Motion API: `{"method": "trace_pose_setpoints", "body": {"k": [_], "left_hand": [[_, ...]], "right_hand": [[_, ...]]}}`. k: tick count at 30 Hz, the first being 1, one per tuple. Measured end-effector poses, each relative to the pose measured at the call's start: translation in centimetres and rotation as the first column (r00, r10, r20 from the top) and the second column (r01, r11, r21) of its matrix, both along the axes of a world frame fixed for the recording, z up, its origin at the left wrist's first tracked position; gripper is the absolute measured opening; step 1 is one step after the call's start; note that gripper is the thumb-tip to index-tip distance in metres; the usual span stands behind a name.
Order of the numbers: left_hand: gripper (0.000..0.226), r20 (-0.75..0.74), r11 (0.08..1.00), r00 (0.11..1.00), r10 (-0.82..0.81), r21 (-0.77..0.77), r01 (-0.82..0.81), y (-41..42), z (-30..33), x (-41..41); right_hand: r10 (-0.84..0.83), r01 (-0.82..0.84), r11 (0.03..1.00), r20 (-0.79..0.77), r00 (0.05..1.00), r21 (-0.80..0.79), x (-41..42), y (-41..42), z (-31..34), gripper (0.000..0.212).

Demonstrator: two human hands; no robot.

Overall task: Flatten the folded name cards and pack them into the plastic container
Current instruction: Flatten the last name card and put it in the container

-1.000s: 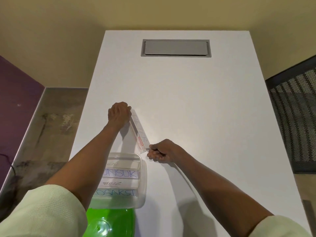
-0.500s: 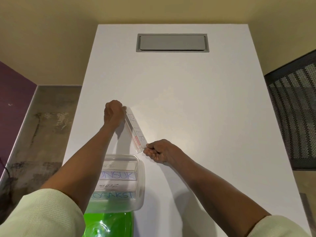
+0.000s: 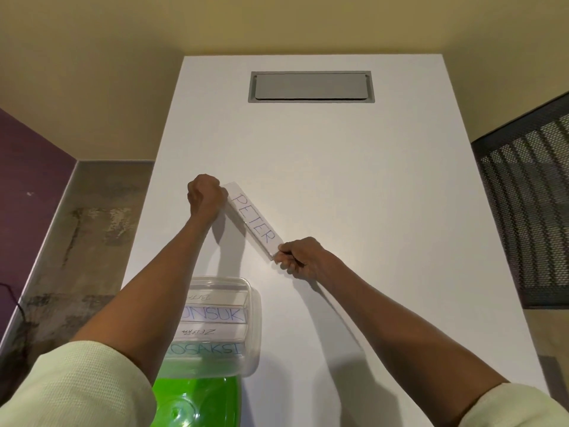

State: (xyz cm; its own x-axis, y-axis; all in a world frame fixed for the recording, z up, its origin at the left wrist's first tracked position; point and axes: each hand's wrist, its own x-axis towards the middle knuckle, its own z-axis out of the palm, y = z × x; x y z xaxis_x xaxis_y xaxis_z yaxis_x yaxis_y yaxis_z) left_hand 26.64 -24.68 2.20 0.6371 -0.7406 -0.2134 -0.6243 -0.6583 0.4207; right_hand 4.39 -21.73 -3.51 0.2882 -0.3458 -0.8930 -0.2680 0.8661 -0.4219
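1. I am seeing the left hand (image 3: 205, 198) gripping the far end of a name card (image 3: 255, 221), with the fingers curled round that end so that only the back of the fist is showing.
2. The right hand (image 3: 303, 258) is pinching the card's near end between thumb and curled fingers.
3. The card, lettered PETER in blue, is stretching slantwise between the two hands, its lettered face turned up toward me. It is sitting over the white table (image 3: 369, 211), nearer the left edge than the right and about midway along its length. I cannot tell whether it is resting on the surface or being held just above it.
4. The clear plastic container (image 3: 251, 328) is standing by the table's left edge, closer to me than the card, with my left forearm crossing over its left side.
5. Flattened cards are lying in the container one behind another; I am reading "NSUK" and "OSAKSI" in blue, and two smaller upside-down words that are too faint to make out surely.
6. A green lid (image 3: 197, 402) is lying at the near edge, touching the container's near wall.
7. A grey hatch (image 3: 311, 87) is sitting flush in the table near its far edge.
8. A black mesh chair back (image 3: 529, 223) is standing beyond the right edge.
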Motion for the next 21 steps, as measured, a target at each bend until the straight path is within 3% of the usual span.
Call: {"method": "trace_pose_setpoints", "body": {"k": [2,5,11,15,21], "left_hand": [[0.024,-0.047,0.999,0.998,0.029,-0.036,-0.031,0.0,0.7,-0.5],[0.027,-0.152,0.988,0.981,0.119,-0.084,-0.133,0.1,1.3,-1.4],[0.021,-0.222,0.985,0.967,0.127,-0.089,-0.15,1.7,1.2,-3.8],[0.005,-0.24,0.985,0.959,0.149,-0.044,-0.164,2.6,0.9,-6.2],[0.021,-0.239,0.997,0.967,0.082,0.004,-0.083,3.5,-0.6,-9.6]], "right_hand": [[0.04,-0.048,0.992,-0.066,0.997,-0.117,-0.9,-0.7,0.7,0.009],[0.102,-0.151,0.947,-0.18,0.978,-0.285,-2.7,-1.6,1.8,0.021],[0.035,-0.206,0.802,-0.301,0.953,-0.56,-6.7,-2.8,2.6,0.023],[-0.005,-0.246,0.724,-0.361,0.933,-0.645,-9.7,-3.6,2.1,0.016],[-0.021,-0.47,0.545,-0.572,0.82,-0.694,-13.1,-4.7,1.3,0.019]]}}
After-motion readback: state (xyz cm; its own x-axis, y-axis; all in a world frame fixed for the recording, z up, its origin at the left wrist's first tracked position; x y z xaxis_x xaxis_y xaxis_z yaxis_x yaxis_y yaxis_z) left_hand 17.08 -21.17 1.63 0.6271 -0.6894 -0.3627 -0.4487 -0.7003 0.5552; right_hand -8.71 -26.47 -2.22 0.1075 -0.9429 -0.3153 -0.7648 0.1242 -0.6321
